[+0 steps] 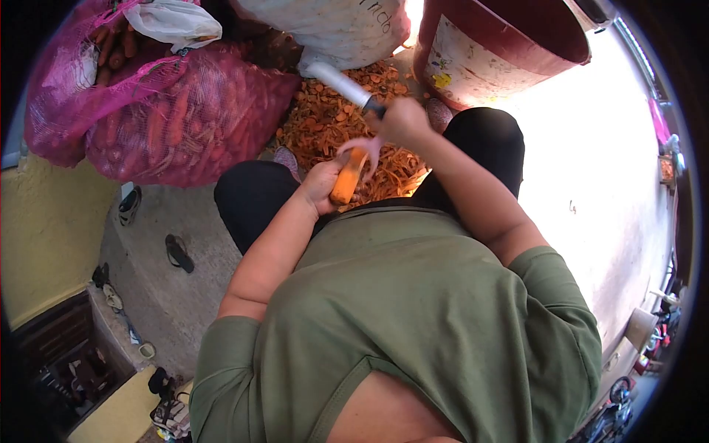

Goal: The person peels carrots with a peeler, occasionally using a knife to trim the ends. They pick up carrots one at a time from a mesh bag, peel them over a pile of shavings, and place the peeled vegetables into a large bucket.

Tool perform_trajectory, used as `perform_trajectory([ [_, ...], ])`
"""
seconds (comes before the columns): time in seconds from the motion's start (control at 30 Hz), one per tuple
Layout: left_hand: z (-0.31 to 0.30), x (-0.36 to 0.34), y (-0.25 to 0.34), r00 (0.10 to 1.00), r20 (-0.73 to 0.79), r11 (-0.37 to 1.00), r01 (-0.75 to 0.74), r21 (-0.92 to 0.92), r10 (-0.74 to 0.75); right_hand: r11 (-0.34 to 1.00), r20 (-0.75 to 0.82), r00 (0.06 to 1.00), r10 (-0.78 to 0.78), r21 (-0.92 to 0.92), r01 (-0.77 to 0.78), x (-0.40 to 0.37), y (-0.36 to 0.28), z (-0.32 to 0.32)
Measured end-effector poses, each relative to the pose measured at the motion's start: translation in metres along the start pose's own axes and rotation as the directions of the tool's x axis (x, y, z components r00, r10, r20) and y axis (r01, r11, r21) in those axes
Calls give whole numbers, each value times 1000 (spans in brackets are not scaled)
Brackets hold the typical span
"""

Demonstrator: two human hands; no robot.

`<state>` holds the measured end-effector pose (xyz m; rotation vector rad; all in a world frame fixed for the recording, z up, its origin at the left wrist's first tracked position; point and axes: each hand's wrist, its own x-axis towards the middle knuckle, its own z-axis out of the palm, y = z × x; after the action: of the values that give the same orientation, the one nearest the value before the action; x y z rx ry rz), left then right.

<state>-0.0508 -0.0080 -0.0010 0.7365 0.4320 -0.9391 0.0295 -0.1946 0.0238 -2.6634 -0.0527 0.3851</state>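
Note:
My left hand (320, 186) is closed around a peeled orange carrot (348, 179), which points up and away from me between my knees. Above it, my right hand (405, 120) is closed on the black handle of a knife (347, 87), its pale blade pointing up and to the left. A pink peeler (368, 153) extends below the same hand and lies against the carrot's upper end; motion blurs its shape. Under both hands, a heap of carrot peelings and cut slices (329, 118) covers the floor.
A pink mesh sack (192, 114) full of carrots stands at the left, with a white plastic bag (173, 22) on top. A white sack (332, 26) and a large dark red bucket (495, 52) are ahead. A sandal (179, 253) lies on the concrete floor.

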Motion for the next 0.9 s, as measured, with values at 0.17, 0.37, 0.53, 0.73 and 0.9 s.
perform_trajectory([
  [0.17,2,-3,1,999,-9,999,-41,-3,41,983,-138,975,175,76,-165,32,42,-14],
  [0.37,13,3,2,989,-143,996,-47,-79,35,959,74,959,-275,86,268,-26,-19,-6],
  [0.53,-10,7,-2,999,35,999,-29,-26,30,992,-55,991,119,37,-118,27,33,-8],
  [0.73,-2,7,1,994,27,988,-102,-118,106,992,93,994,-63,114,53,-14,-12,-18],
  [0.9,1,7,0,995,-25,994,-99,-37,98,990,44,992,-119,76,116,-16,-14,-4],
])
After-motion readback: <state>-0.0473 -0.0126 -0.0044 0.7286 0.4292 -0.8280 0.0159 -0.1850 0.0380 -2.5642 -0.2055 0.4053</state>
